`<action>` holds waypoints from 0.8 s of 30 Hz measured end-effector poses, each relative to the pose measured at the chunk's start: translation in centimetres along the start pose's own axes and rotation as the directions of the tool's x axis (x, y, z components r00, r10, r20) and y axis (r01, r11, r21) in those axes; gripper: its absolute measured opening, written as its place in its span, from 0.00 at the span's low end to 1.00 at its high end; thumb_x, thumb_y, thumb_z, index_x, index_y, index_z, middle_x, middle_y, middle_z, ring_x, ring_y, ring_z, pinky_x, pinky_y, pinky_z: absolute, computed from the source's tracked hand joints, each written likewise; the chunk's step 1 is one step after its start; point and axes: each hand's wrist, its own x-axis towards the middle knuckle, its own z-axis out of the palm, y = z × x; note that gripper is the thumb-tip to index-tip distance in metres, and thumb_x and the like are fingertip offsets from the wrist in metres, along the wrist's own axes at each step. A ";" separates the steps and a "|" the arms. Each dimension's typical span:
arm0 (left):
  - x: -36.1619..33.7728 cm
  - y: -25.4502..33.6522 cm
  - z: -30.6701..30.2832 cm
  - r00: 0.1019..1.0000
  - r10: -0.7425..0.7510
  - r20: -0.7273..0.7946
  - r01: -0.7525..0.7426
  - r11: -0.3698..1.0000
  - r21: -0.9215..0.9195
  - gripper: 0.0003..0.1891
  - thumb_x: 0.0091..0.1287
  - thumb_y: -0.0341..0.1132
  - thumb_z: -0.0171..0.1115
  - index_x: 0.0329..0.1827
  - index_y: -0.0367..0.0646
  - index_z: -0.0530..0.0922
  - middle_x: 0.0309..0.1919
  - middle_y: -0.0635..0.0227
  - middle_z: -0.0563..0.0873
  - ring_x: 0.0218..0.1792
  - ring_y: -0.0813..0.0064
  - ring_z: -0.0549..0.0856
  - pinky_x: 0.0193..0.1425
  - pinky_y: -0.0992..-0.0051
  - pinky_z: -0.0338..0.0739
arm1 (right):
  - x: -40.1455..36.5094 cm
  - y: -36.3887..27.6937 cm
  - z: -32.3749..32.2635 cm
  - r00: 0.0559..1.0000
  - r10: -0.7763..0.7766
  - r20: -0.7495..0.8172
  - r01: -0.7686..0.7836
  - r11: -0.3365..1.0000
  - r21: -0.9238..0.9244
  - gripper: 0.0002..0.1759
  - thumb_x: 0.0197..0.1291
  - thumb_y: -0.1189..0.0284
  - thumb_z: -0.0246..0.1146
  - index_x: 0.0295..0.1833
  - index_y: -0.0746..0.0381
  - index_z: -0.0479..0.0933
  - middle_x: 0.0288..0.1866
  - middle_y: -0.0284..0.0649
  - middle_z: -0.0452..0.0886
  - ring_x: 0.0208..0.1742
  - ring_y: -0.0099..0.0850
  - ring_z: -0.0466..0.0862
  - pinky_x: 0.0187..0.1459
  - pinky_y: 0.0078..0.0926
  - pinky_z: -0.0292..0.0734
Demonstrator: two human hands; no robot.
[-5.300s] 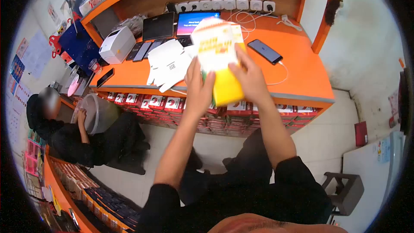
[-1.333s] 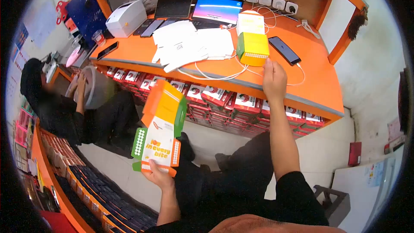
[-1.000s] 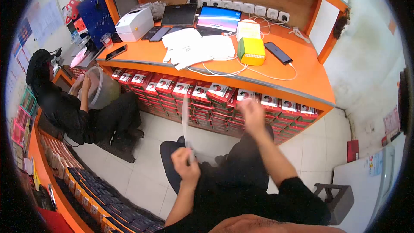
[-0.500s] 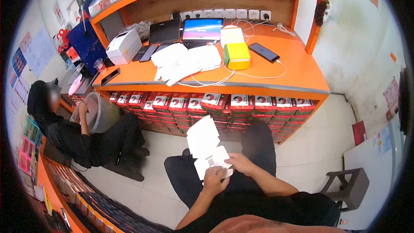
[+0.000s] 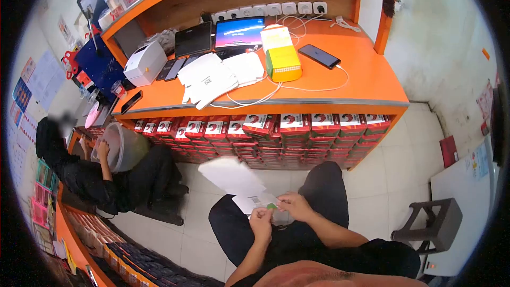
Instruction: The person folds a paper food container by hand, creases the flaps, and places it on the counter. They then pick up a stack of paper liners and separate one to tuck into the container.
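Note:
Over my lap is a white card sheet [image 5: 234, 176] with a printed code on its lower part, blurred at its upper flap. My left hand [image 5: 261, 223] pinches its lower edge, next to a small green piece [image 5: 271, 206]. My right hand [image 5: 295, 205] is closed at the right edge of the same sheet, close to the green piece; the fingertips of both hands nearly meet. Which fingers hold the green piece is too small to tell.
An orange desk [image 5: 366, 82] carries white flat sheets [image 5: 210, 78], a yellow box [image 5: 284, 64], a phone [image 5: 319, 56], a laptop [image 5: 240, 33] and a label printer [image 5: 145, 64]. Red boxes [image 5: 295, 127] are stacked beneath. A seated person [image 5: 93, 178] is at left, a stool [image 5: 433, 223] at right.
The sheet's upper flap has swung left and down. A green piece now shows between my hands, which have come closer together. The whole view has shifted slightly.

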 end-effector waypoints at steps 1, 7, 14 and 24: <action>0.2 -1.1 0.2 0.998 -0.062 0.016 0.063 0.997 -0.039 0.09 0.68 0.28 0.73 0.40 0.39 0.78 0.28 0.71 0.84 0.26 0.79 0.83 0.29 0.77 0.77 | -0.7 0.5 0.0 0.993 -0.111 -0.038 0.103 0.980 -0.169 0.14 0.71 0.68 0.67 0.55 0.66 0.85 0.41 0.43 0.86 0.41 0.35 0.88 0.45 0.33 0.83; -1.0 -6.6 1.0 0.996 0.044 0.082 -0.053 0.992 0.111 0.07 0.70 0.31 0.72 0.40 0.36 0.83 0.33 0.67 0.88 0.30 0.79 0.85 0.35 0.77 0.81 | -4.0 0.7 -0.4 0.953 -0.302 -0.014 0.230 0.755 -0.614 0.13 0.65 0.70 0.66 0.53 0.59 0.87 0.45 0.54 0.85 0.46 0.56 0.86 0.48 0.49 0.83; 0.9 -7.3 1.3 0.990 -0.020 0.136 0.032 0.996 -0.087 0.07 0.73 0.29 0.68 0.44 0.31 0.83 0.35 0.64 0.88 0.33 0.76 0.86 0.41 0.74 0.85 | -2.0 4.3 -1.1 0.950 -0.304 -0.070 0.208 0.784 -0.585 0.10 0.63 0.69 0.68 0.44 0.64 0.85 0.42 0.54 0.86 0.44 0.53 0.87 0.45 0.47 0.83; -0.2 -4.4 2.9 0.982 -0.131 0.137 0.149 0.980 -0.134 0.06 0.76 0.27 0.62 0.48 0.32 0.80 0.33 0.66 0.85 0.32 0.75 0.86 0.42 0.72 0.87 | -2.1 3.7 -0.9 0.943 -0.277 -0.185 0.186 0.899 -0.397 0.11 0.59 0.68 0.73 0.39 0.67 0.85 0.38 0.52 0.86 0.40 0.46 0.88 0.43 0.40 0.81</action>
